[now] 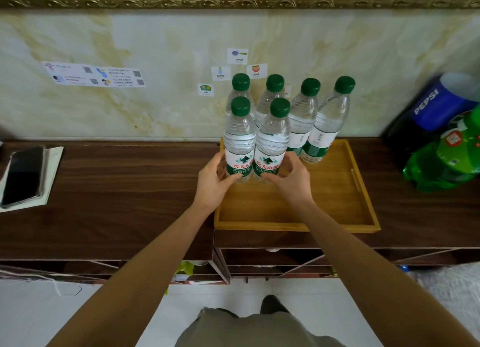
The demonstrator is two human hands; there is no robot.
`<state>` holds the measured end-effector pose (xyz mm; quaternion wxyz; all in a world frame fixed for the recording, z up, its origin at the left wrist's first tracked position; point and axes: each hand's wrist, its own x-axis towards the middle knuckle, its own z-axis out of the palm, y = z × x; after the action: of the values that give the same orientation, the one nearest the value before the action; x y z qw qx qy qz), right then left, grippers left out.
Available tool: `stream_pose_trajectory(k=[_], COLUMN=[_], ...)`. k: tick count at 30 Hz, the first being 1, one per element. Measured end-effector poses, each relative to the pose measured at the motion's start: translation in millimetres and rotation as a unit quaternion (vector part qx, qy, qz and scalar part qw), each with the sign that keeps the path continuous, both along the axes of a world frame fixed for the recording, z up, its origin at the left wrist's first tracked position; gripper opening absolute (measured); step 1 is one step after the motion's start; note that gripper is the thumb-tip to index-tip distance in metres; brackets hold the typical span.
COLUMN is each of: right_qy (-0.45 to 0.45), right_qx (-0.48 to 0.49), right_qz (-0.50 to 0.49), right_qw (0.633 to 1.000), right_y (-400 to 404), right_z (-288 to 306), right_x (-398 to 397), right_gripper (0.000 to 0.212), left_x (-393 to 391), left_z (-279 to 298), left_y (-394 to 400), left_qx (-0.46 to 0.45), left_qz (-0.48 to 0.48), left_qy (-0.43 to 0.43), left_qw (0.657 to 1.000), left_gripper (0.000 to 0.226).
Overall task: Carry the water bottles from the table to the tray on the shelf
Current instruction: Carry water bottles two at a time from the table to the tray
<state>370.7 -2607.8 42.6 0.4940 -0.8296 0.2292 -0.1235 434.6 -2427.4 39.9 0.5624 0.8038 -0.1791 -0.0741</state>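
**Two more bottles going onto the tray**

Both my hands are wrapped around bottles right now — my left hand point(211, 181) grips the front-left bottle point(239, 141) low on its label, fingers curled round the side and thumb across the front. My right hand point(291, 176) does the same on the front-right bottle point(272, 144), thumb pressing the bottom of the label. The two stand upright and touching each other, over the far-left part of the wooden tray point(363, 190); I can't tell if their bases are actually down on it.

Behind them four more green-capped bottles point(302, 118) stand upright in a row along the tray's back edge. The tray sits on the dark wood shelf point(117, 190). Off to the right lie a Pepsi bottle point(428, 105) and a green soda bottle point(446, 159) — and a phone point(23, 176) rests far left.
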Motion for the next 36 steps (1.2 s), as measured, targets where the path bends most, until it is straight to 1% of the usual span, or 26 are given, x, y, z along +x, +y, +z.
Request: stream_pose_trajectory(k=[7, 12, 14, 16, 18, 22, 24, 26, 28, 30, 33, 35, 36], right_qy=[-0.003, -0.001, -0.002, -0.001, -0.002, -0.027, -0.037, -0.039, -0.035, -0.025, -0.006, 0.007, 0.001], right_qx=[0.024, 0.031, 0.039, 0.035, 0.021, -0.018, -0.04, -0.056, -0.064, -0.075, -0.106, -0.141, -0.163], right_qz=[0.01, 0.032, 0.033, 0.017, 0.006, 0.042, 0.087, 0.143, 0.207, 0.28, 0.404, 0.481, 0.516], right_qw=[1.0, 0.999, 0.999, 0.999, 1.0, 0.999, 0.995, 0.987, 0.976, 0.957, 0.909, 0.865, 0.841], right_y=[0.1, -1.7, -1.6, -1.7, 1.0, 30.2, 60.4, 103.0, 158.2, 225.9, 340.1, 416.9, 454.3], right_z=[0.9, 0.5, 2.3, 4.9, 8.6, 19.7, 25.6, 30.4, 32.6, 31.1, 24.5, 18.1, 15.2], right_x=[-1.1, -3.7, -10.2, -20.9, -34.1, -53.8, -57.6, -59.6, -61.9, -68.9, -90.3, -109.9, -119.8], right_gripper=[0.056, 0.062, 0.064, 0.06, 0.05, 0.034, 0.03, 0.028, 0.023, 0.021, 0.023, 0.027, 0.027], left_x=[-4.4, -4.6, -9.1, -17.8, -29.6, -60.4, -78.8, -98.7, -121.9, -153.1, -212.5, -257.4, -281.1], left_z=[2.4, 4.0, 6.6, 10.1, 14.5, 21.9, 23.4, 23.3, 20.5, 18.1, 21.4, 23.8, 25.3], left_y=[-4.0, -6.1, -5.4, -1.7, 7.8, 48.0, 80.7, 123.4, 177.1, 241.7, 348.4, 420.7, 454.9], left_qx=[0.021, 0.056, 0.054, 0.039, 0.025, 0.001, -0.007, 0.006, 0.067, 0.149, 0.228, 0.282, 0.309], left_qz=[0.001, 0.025, 0.042, 0.068, 0.104, 0.142, 0.162, 0.177, 0.173, 0.179, 0.219, 0.261, 0.287], left_qy=[-0.003, 0.005, 0.009, 0.02, 0.037, 0.031, 0.026, 0.016, 0.014, 0.021, 0.03, 0.034, 0.042], left_qw=[1.0, 0.998, 0.998, 0.997, 0.994, 0.989, 0.986, 0.984, 0.983, 0.972, 0.948, 0.923, 0.906], left_gripper=[0.069, 0.072, 0.071, 0.068, 0.061, 0.042, 0.036, 0.033, 0.033, 0.035, 0.033, 0.028, 0.029])
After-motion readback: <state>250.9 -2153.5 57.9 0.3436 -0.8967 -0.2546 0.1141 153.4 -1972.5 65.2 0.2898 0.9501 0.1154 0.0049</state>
